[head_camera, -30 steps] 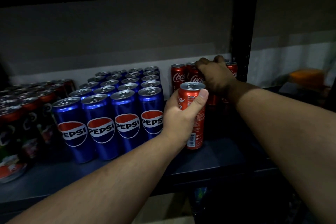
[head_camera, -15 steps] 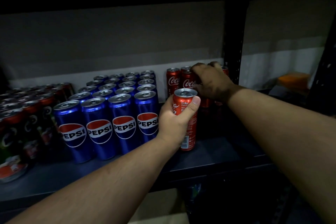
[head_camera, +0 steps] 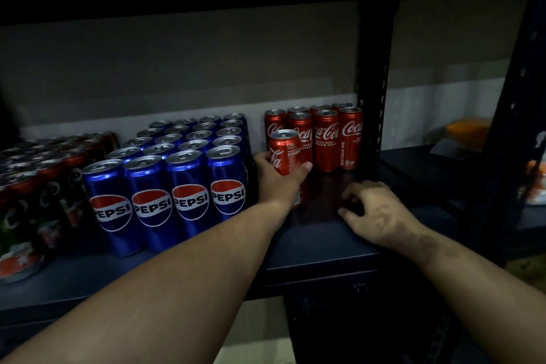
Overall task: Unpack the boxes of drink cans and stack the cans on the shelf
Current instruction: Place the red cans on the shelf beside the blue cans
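Left hand (head_camera: 279, 179) is gripping a Coke can (head_camera: 286, 154), fingers and thumb curled round it, holding it upright just in front of the Coke row (head_camera: 325, 139) at the back of the shelf (head_camera: 325, 248). Right hand (head_camera: 375, 210) is sitting on the shelf boards off to the right, fingers loosely bent and holding nothing. Pepsi cans (head_camera: 177, 180) are standing in tight rows just left of the held can, and darker cans (head_camera: 38, 180) are crowding the far left end.
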